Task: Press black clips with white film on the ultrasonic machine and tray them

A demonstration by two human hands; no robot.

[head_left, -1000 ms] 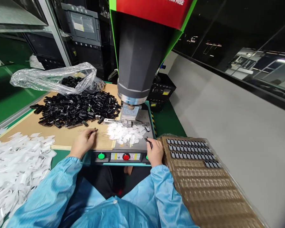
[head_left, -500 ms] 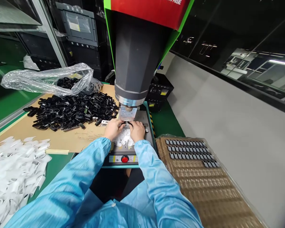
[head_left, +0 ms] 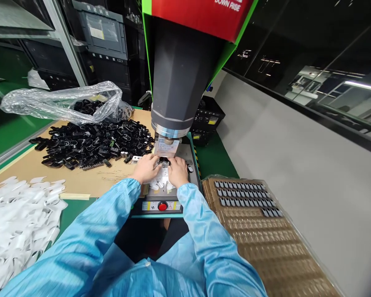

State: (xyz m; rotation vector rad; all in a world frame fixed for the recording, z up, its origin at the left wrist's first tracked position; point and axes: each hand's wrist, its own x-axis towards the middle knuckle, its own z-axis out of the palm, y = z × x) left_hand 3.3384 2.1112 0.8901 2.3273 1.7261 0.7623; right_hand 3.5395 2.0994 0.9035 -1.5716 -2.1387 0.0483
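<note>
Head view: left hand (head_left: pixel 146 168) & right hand (head_left: pixel 177 171) at small black part (head_left: pixel 163 160) under press; grip unclear.

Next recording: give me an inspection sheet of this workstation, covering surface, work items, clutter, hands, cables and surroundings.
Surface: tan board on a green bench; grey machine plate under the press head.
Work items: small dark part on the fixture below the press head; white pieces on the plate.
Clutter: pile of black parts, clear plastic bag, heap of white pieces, brown tray with a few filled rows.
Hands: left hand and right hand meet at the fixture; whether either has a grip on the part cannot be told.
Cables: nothing seen.
Surroundings: red button, dark crates on shelving, grey wall.
</note>
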